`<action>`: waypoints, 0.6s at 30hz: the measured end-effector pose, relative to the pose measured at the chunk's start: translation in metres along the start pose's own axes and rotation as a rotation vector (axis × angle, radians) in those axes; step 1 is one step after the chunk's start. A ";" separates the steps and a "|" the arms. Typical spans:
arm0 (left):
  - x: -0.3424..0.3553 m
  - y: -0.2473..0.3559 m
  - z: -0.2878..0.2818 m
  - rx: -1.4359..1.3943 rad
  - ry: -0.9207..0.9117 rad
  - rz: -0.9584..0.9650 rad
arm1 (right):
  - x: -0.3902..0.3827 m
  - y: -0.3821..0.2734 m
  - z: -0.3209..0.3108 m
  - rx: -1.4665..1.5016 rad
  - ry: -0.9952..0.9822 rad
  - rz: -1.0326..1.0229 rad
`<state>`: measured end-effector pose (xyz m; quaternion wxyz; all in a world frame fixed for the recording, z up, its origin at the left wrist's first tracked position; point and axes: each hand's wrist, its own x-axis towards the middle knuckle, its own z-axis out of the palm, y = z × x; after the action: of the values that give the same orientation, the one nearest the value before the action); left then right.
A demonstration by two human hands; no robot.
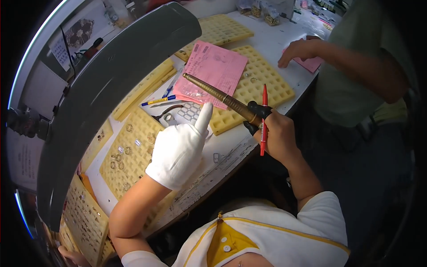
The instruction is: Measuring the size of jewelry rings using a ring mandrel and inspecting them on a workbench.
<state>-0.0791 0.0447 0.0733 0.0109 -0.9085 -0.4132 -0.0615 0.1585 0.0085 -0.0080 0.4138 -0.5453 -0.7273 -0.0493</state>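
My left hand (175, 153), in a white glove, hovers over the near side of a yellow foam ring tray (126, 162). One gloved digit points up toward the mandrel; the others curl under, and whatever they may hold is hidden. In my right hand (280, 135), with black covers on some fingertips, a brass ring mandrel (213, 92) is gripped at its thick end, its thin end pointing far left. A red pen (264, 120) stands upright in that same hand. Several rings (120, 158) with stones sit in the foam tray.
Pink paper slips (215, 66) lie across another foam tray (267, 84). Pens (160, 100), tweezers and a sheet of small white labels (189, 112) rest between trays. A dark lamp arm (115, 66) crosses the left. At right, another person's hand (302, 49) touches pink paper.
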 end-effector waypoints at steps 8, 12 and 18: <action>0.019 0.001 0.012 0.082 0.060 0.032 | -0.010 0.003 -0.009 0.066 0.036 0.015; 0.018 0.016 0.001 0.110 0.017 0.169 | -0.012 0.003 -0.012 0.086 -0.003 0.054; 0.024 0.019 0.003 0.086 0.020 0.037 | -0.012 0.006 -0.006 0.159 0.086 0.059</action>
<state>-0.0489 0.0501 0.0742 0.0553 -0.9140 -0.3986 -0.0524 0.1679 -0.0017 -0.0142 0.4876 -0.5293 -0.6943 -0.0027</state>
